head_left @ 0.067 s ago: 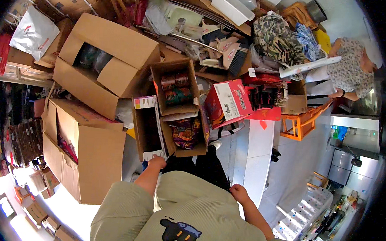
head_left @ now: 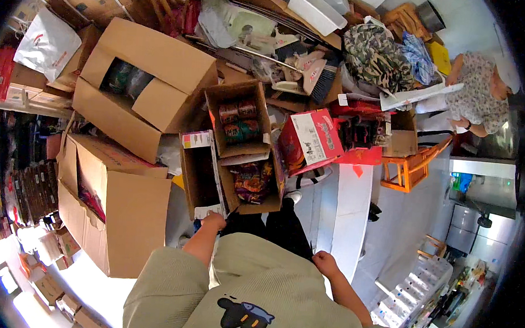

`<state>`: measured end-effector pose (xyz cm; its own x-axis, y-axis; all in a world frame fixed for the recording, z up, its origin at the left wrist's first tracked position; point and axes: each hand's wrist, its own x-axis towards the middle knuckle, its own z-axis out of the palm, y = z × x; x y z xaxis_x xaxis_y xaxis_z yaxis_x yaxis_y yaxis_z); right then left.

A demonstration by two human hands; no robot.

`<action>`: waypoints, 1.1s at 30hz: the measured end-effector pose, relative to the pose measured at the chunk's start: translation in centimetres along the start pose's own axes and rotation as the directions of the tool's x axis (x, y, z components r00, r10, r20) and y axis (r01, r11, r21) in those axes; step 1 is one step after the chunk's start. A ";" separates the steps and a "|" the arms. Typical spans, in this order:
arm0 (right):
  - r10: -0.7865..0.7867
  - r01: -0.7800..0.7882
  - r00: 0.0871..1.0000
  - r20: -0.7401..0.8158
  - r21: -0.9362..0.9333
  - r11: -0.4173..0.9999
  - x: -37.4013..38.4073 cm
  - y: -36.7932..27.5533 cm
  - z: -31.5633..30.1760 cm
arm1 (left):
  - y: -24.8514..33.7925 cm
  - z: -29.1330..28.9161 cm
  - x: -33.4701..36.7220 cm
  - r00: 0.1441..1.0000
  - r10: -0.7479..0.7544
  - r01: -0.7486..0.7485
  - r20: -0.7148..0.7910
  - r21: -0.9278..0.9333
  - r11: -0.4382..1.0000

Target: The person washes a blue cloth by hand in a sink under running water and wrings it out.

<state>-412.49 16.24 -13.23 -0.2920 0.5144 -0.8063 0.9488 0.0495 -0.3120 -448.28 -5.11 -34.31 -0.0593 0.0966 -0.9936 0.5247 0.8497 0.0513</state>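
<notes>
My left hand (head_left: 214,221) is closed at the near end of a narrow open cardboard box (head_left: 201,181), its fingers curled over the white-labelled flap. Against that box stands another open carton (head_left: 240,208) holding shiny purple and orange snack packets (head_left: 252,181). A smaller carton (head_left: 238,92) at its far end contains red and green cylindrical packs (head_left: 241,120). By my right hip, away from the boxes, my right hand (head_left: 325,263) has its fingers curled inward; whatever may be inside them is hidden.
Large brown cartons (head_left: 138,217) crowd the left. Brooms (head_left: 314,74) and bags lie beyond the boxes, and a red box (head_left: 311,141) stands to the right. Farther right are an orange wooden chair (head_left: 414,166) and another person (head_left: 480,92) with a long white piece.
The other person's arm and the long white piece have shifted slightly. My two hands and the boxes stay where they were.
</notes>
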 end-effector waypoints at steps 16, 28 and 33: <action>-0.070 0.069 0.997 -0.014 -0.022 0.997 1.0 0.7 -0.4 | 1.7 -2.5 -7.2 0.998 -0.034 0.031 -0.047 -0.051 0.998; 0.040 -0.042 0.998 0.043 0.025 0.999 0.8 -1.2 -1.2 | 1.2 -1.3 -5.7 0.980 -0.145 0.109 -0.133 -0.243 0.964; -0.087 0.086 0.996 -0.021 -0.031 0.996 2.1 1.8 -0.3 | 0.8 -0.1 -3.0 0.985 -0.111 0.089 -0.131 -0.160 0.983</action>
<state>-411.33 17.65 -15.33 -0.3706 0.5258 -0.7656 0.9234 0.1202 -0.3645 -447.73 -4.67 -31.23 -0.2282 0.0691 -0.9712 0.3747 0.9269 -0.0221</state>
